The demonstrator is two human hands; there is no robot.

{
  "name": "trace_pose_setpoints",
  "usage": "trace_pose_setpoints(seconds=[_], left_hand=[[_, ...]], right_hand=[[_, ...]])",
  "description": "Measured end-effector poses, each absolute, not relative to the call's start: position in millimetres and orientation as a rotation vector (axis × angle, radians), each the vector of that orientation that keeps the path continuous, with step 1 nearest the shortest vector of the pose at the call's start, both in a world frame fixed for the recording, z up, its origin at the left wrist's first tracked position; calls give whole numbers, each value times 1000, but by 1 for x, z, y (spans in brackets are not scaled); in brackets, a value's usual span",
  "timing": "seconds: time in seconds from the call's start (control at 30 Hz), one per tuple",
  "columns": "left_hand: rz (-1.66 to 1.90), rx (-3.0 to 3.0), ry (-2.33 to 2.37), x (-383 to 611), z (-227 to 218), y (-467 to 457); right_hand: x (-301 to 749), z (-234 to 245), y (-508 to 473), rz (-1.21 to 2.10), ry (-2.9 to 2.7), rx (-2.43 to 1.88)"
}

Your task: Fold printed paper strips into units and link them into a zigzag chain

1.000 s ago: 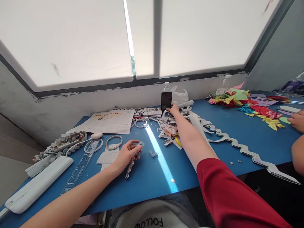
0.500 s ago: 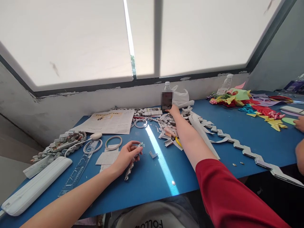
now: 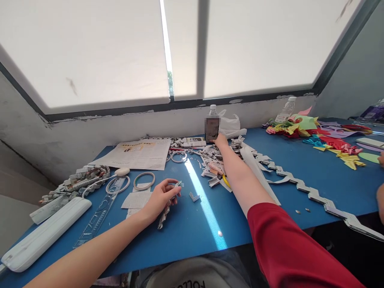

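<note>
My left hand (image 3: 165,196) is closed around a short folded-paper chain (image 3: 163,218), whose tail hangs below the fingers. A loose folded paper link (image 3: 194,197) lies on the blue table to its right. My right hand (image 3: 221,141) reaches far forward, one finger stretched out at the lower edge of a dark upright phone (image 3: 212,130); its other fingers are partly hidden. Behind the phone stands a clear bottle (image 3: 213,110) with a white cap. A pile of folded paper pieces (image 3: 211,162) spreads beneath my right forearm.
A newspaper sheet (image 3: 135,154), tape rolls (image 3: 144,181), a clear stencil ruler (image 3: 100,216) and a white lamp (image 3: 48,236) lie left. A long zigzag paper chain (image 3: 318,196) runs right, near coloured paper pieces (image 3: 345,146). Another person's hand (image 3: 380,198) shows at the right edge.
The phone's blurred screen looks lighter. Both my hands stay nearly in place, while the view shifts slightly. The other person's hands have moved farther out at the right edge.
</note>
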State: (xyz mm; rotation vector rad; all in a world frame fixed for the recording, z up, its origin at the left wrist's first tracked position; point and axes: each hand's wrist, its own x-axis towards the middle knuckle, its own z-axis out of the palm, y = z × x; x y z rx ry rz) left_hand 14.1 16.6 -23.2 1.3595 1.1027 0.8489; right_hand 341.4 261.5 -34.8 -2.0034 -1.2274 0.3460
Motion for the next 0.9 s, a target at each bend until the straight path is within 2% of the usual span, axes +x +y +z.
trace_pose_setpoints(seconds=[0.2, 0.37, 0.53, 0.7, 0.9], left_hand=[[794, 1380, 1113, 14, -18, 18], [712, 1417, 1115, 14, -10, 21], [664, 1395, 1038, 16, -7, 28], [728, 1393, 978, 16, -13, 40], [763, 1389, 885, 12, -21, 41]], right_hand=[[335, -10, 240, 365, -1337, -2149], [317, 20, 207, 207, -1449, -2166], [276, 29, 142, 319, -1848, -1881], [235, 13, 61, 530, -2200, -1398], [222, -8, 25, 655, -2310, -1247]])
